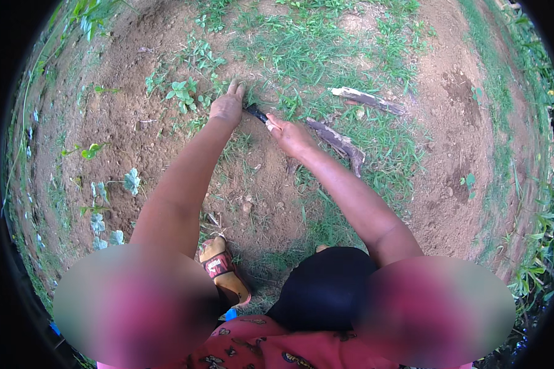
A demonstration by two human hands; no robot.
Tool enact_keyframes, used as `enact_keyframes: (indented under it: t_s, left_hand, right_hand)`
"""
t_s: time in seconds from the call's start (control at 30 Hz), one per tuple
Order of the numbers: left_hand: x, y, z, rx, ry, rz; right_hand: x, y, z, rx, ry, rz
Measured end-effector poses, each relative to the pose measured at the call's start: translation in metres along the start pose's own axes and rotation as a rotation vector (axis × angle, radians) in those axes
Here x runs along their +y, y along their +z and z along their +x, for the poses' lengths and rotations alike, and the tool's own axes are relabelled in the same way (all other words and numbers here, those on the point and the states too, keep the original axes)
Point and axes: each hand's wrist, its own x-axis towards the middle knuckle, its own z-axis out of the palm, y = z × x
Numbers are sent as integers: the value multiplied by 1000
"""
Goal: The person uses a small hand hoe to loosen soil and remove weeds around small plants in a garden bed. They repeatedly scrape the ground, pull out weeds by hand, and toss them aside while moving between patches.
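Note:
My right hand (293, 137) grips a narrow, dark hand tool (257, 112), whose far end points toward the weeds. Whether that dark part is a blade or a handle I cannot tell. Close to its tip, my left hand (227, 107) reaches down to the ground at the edge of the grass. Its fingers point away from me, and what lies under them is hidden. Just left of this hand grows a low broad-leaved weed (183, 93). Short green grass (300, 57) spreads beyond both hands over brown soil.
Two pieces of weathered wood, a pale-ended stick (369, 100) and a bark-covered one (339, 143), lie right of my right hand. Seedlings with greyish leaves (131, 181) grow at left. My sandalled foot (219, 267) stands below, near my dark-clad knee (325, 286). Bare soil (448, 184) runs along the right.

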Motion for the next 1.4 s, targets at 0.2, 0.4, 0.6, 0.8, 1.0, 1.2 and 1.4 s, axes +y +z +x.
enact_keyframes:
  t_s: [0.2, 0.4, 0.6, 0.8, 1.0, 1.2, 1.4]
  left_hand:
    - [-19, 23, 36, -99, -85, 96]
    - [-24, 12, 31, -126, -49, 105]
    - [-26, 29, 11, -157, 183, 196]
    - [-18, 50, -130, -391, 488, 162]
    - [-51, 29, -164, -621, 334, 13]
    - [-10, 21, -47, 96, 74, -119]
    - [7, 32, 8, -72, -98, -158]
  right_hand:
    - [-20, -32, -52, -18, 43, -235]
    - [-11, -95, -106, -4, 114, -452]
    - [-40, -92, -81, -31, -23, -729]
    - [-54, -93, -81, -73, -3, -777]
    - [-68, -87, -85, -77, 5, -796]
    - [-93, -85, -75, -150, -1, -847]
    - [-109, -104, -61, -189, 26, -887]
